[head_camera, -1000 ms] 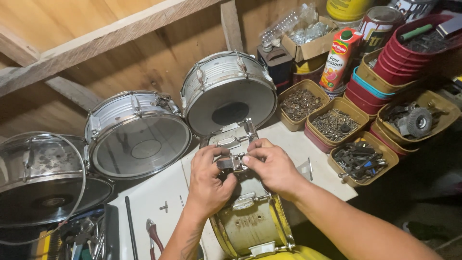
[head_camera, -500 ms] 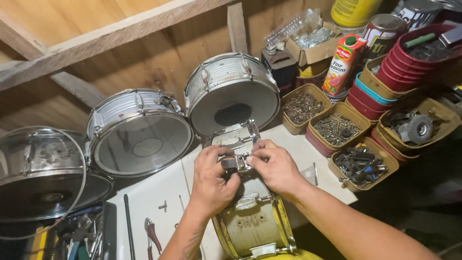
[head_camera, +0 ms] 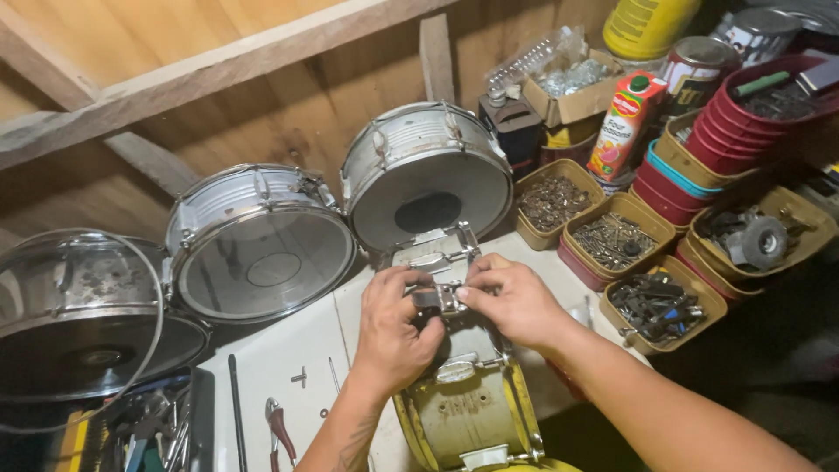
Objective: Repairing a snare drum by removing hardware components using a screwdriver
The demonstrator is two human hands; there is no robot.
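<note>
A yellowish drum shell [head_camera: 468, 415] with chrome lugs lies on its side on the white tabletop [head_camera: 271, 358], running away from me. My left hand [head_camera: 393, 332] and my right hand [head_camera: 511, 297] meet over its upper side. Both pinch a small chrome lug fitting [head_camera: 440, 297] between fingertips and thumbs. A second chrome lug [head_camera: 433, 260] sits just beyond my fingers on the shell's far end.
Three snare drums lean against the wooden wall: one silver [head_camera: 426, 170], one [head_camera: 262, 240] to its left, one [head_camera: 79, 306] at far left. Trays of screws and hardware [head_camera: 612, 236] fill the right. Red-handled pliers [head_camera: 278, 428], a rod and loose screws lie on the tabletop.
The hands stay on the lug fitting with only small finger shifts. The view has drifted slightly, so the drums sit a little lower in the picture.
</note>
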